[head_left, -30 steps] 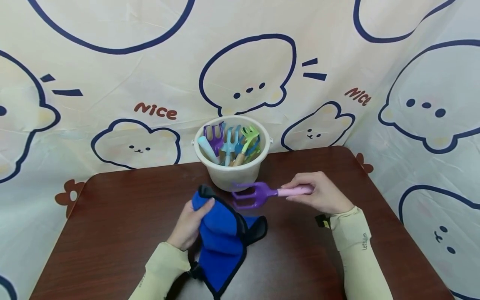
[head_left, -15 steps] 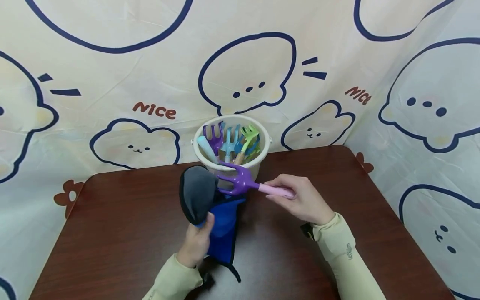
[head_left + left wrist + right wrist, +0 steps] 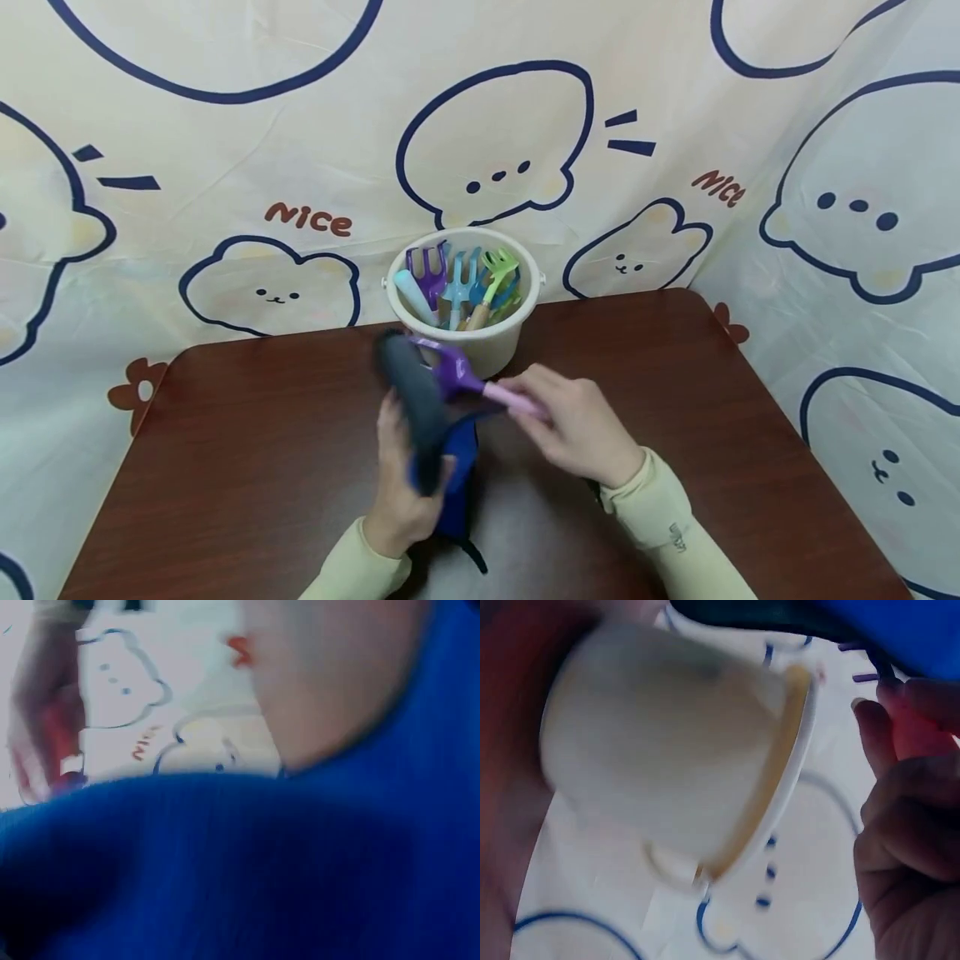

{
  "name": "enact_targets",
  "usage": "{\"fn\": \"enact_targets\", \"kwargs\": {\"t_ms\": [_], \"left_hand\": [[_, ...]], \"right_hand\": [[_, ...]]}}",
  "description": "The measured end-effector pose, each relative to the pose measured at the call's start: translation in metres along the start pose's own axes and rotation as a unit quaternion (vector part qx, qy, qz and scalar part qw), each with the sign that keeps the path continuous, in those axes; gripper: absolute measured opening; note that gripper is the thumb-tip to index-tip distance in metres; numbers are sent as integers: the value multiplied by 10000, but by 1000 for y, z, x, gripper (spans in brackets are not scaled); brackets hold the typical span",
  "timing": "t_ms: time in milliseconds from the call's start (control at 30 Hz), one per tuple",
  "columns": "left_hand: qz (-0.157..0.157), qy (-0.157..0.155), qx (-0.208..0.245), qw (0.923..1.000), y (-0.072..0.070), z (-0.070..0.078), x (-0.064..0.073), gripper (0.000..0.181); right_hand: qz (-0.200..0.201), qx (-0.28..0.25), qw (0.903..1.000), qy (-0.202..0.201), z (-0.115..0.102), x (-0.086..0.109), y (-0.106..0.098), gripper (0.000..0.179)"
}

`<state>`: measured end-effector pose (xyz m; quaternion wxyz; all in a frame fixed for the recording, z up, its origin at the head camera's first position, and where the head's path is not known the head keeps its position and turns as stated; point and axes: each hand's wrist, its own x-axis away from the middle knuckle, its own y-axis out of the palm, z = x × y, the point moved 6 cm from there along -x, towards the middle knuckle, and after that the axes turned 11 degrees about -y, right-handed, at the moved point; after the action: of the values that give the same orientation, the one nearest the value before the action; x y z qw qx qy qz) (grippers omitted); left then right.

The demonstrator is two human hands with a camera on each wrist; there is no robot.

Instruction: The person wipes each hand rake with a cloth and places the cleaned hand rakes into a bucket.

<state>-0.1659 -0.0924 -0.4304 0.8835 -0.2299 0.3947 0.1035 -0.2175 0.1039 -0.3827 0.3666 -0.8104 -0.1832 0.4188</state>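
My left hand (image 3: 401, 500) grips a cloth (image 3: 459, 483), blue on one side and dark grey on the other, edged in black. Its upper part is raised and blurred, with a blue end hanging down; blue fabric (image 3: 225, 862) fills much of the left wrist view. In my right hand (image 3: 585, 425) is a purple toy garden fork (image 3: 456, 371), gripped by its pink handle (image 3: 516, 400). The fork's tines reach the cloth's grey side and are partly hidden behind it. The handle shows reddish in the right wrist view, with my fingers (image 3: 919, 832) curled around it.
Just beyond both hands, a white bucket (image 3: 487, 354) stands at the table's back edge. It holds several toy forks and tools in purple, blue and green. The dark wooden table (image 3: 247, 467) meets a cartoon-printed curtain (image 3: 315, 150) behind and at the right.
The cloth has been lifted and turned from its blue side to its grey side. My right hand has moved left and toward me, bringing the fork's tines against the cloth.
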Motion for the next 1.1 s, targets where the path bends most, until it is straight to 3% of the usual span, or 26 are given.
{"fn": "enact_targets", "kwargs": {"t_ms": [67,133,167,333,567,733,867,1000,1100], "left_hand": [[-639,267,-1010,9925,13,2,-2,49],[-861,726,-2092,9714,21,2,-2,54],[-910,879,-2371,9632,23,1,-1,54],[-340,1760,-3134,9325,19,-5,-2,48],[355,2706,-3425,8990,10,-12,-4,45],[547,2945,-3434,8901,9,-10,-3,45],[589,2944,-3440,8897,9,-10,-3,47],[630,2848,-3259,8993,7,-15,-4,53],[629,2679,-3004,9132,4,-20,-6,57]], "right_hand": [[-208,-18,9992,-340,-11,-1,10,16],[-324,-99,9981,-515,-18,-2,16,14],[-359,-155,9978,-545,-20,-2,18,13],[-402,-510,9962,-586,-22,-2,21,17],[-546,-716,9946,-518,-21,-2,18,22],[-526,-728,9936,-688,-23,-1,12,23],[-549,-771,9929,-726,-23,1,10,25],[-584,-726,9930,-732,-21,1,9,29],[-596,-683,9934,-704,-18,2,7,30]]}}
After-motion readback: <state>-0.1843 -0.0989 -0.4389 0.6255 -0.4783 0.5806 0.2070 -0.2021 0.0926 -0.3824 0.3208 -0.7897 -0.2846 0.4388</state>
